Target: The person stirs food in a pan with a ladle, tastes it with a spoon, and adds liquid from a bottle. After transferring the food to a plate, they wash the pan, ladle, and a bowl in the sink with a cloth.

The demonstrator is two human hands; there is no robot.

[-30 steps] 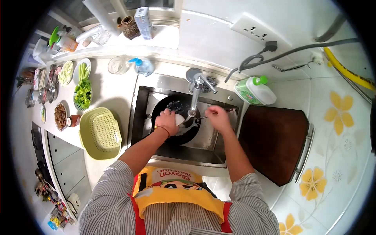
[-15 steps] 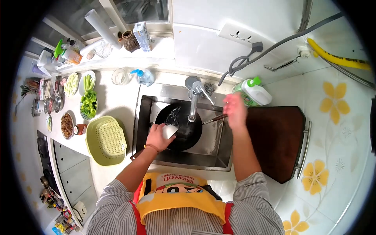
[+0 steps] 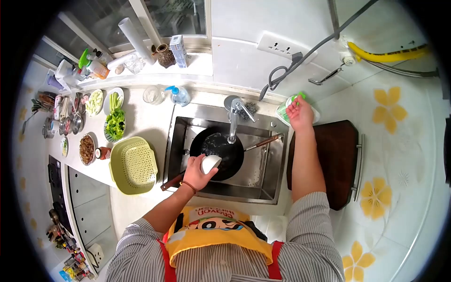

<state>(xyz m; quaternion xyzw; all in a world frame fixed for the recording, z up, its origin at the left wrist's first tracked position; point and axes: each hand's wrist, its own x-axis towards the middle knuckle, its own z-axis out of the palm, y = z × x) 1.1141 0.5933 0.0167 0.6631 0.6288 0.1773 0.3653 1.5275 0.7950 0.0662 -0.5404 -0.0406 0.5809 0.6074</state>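
Note:
A black wok (image 3: pixel 221 150) sits in the steel sink (image 3: pixel 263 188) under the tap (image 3: pixel 232 120), its long handle (image 3: pixel 265 142) pointing right. My left hand (image 3: pixel 199 173) holds a white sponge (image 3: pixel 210 163) at the wok's near rim. My right hand (image 3: pixel 299 114) rests on top of the green-capped detergent bottle (image 3: pixel 284 109) at the sink's back right corner, covering most of it.
A dark wooden cutting board (image 3: pixel 340 160) lies right of the sink. A yellow-green colander (image 3: pixel 134 164) sits to the left, with plates of greens (image 3: pixel 114 124) and food beyond. A blue pump bottle (image 3: pixel 179 95) stands behind the sink. Cables hang from the wall socket (image 3: pixel 282 47).
My right hand left the wok handle and moved up right onto the detergent bottle. My left hand slid with the sponge from the wok's centre to its near rim.

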